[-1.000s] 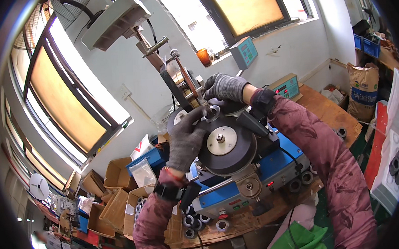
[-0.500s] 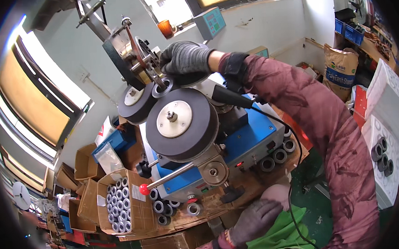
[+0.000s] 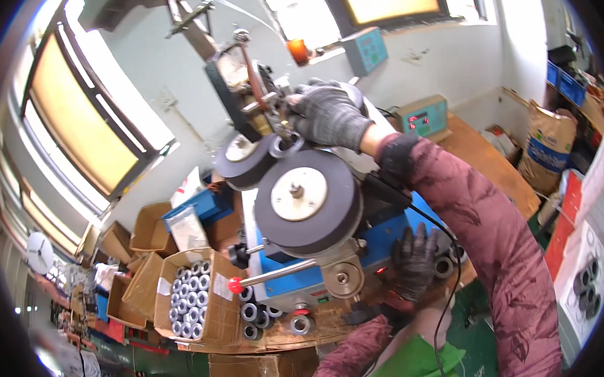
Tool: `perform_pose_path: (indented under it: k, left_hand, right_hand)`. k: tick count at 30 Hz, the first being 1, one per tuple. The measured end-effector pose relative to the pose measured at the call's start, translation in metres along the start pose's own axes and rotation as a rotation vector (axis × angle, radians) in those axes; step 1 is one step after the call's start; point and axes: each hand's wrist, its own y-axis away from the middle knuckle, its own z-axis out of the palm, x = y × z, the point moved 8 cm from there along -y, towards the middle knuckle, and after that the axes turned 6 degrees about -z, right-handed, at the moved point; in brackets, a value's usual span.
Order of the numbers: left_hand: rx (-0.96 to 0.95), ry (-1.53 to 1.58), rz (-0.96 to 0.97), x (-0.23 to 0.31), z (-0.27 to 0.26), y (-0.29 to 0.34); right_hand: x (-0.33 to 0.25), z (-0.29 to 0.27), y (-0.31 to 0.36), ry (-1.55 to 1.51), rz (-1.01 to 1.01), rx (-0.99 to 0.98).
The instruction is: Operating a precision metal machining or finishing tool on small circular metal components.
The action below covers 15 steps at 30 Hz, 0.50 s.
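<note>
My right hand point(image 3: 336, 116), in a grey knit glove, reaches to the metal head point(image 3: 264, 89) of a bench machine with its fingers curled. What they grip there is hidden. Below the fingertips a metal ring point(image 3: 287, 146) sits against the large dark wheel point(image 3: 308, 205) and a smaller dark wheel point(image 3: 241, 154). In a dark glove, my left hand point(image 3: 415, 261) is open, fingers stretched up over the front right of the machine's blue base point(image 3: 299, 283). Beside it lie grey rings point(image 3: 443, 268), partly covered by the hand.
A cardboard box point(image 3: 215, 293) of stacked rings stands left of the machine. More rings point(image 3: 255, 314) lie on the wooden table point(image 3: 275, 341) near a red-knobbed lever point(image 3: 236, 285). A black cable point(image 3: 448, 296) hangs by my right arm. A control box point(image 3: 421, 118) stands behind.
My left hand has moved up from near the green cloth to the rings at the machine's front right. My right hand stays at the machine head. The whole view has shifted.
</note>
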Motion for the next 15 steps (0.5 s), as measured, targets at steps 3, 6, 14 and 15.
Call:
perform_pose_path:
  k: [3, 6, 14, 15]
  left_hand:
    - [0.089, 0.057, -0.02, -0.002, -0.014, 0.002]
    - [0.053, 0.158, -0.019, 0.0, -0.018, 0.0]
    - [0.032, 0.146, 0.013, -0.007, -0.015, 0.004]
    - [0.036, 0.169, 0.015, -0.005, -0.017, 0.003]
  right_hand:
    - [-0.008, 0.0, -0.003, 0.027, 0.002, -0.015]
    - [-0.006, -0.004, -0.004, 0.037, 0.014, -0.039]
    - [-0.014, -0.003, -0.005, 0.044, -0.054, 0.039]
    - [-0.013, -0.005, -0.004, 0.045, -0.057, 0.035]
